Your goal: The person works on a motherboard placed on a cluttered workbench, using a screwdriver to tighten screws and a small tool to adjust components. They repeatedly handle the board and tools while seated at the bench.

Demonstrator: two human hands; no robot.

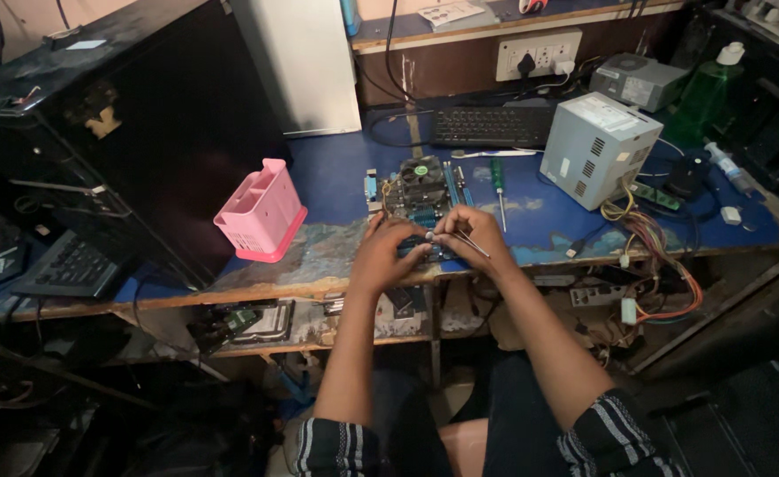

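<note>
A computer motherboard [412, 196] with a dark cooling fan [422, 172] lies on the blue worktable [336, 177]. Both hands rest on its near edge. My left hand [388, 254] presses down on the board's front part, fingers curled. My right hand [471, 231] pinches a thin metal tool, like tweezers [471, 241], with its tip meeting the left fingers over the board. What lies under the fingertips is hidden.
A green-handled screwdriver [499, 183] lies right of the board. A grey power supply [598, 147] with loose coloured wires [654, 256] stands at right. A pink plastic holder [261, 212] sits at left beside a black computer case [142, 115]. A keyboard [491, 125] lies at the back.
</note>
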